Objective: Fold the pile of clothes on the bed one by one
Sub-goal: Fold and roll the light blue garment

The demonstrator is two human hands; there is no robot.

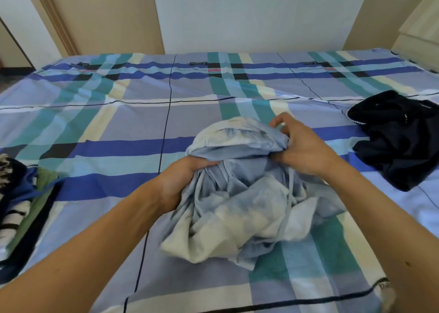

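A crumpled pale blue and white tie-dye garment point(240, 201) with a drawstring lies bunched in the middle of the bed, just in front of me. My left hand point(183, 182) grips its left side, fingers buried in the cloth. My right hand point(301, 148) pinches the upper right edge, near what looks like a hood or collar. The garment's upper part is lifted slightly off the checked bedsheet point(123, 120).
A dark navy heap of clothes point(399, 136) lies at the right edge of the bed. At the left edge sits a stack of clothes point(21, 198) in green, blue and black-and-white stripes. A wall and wooden panels stand behind the bed.
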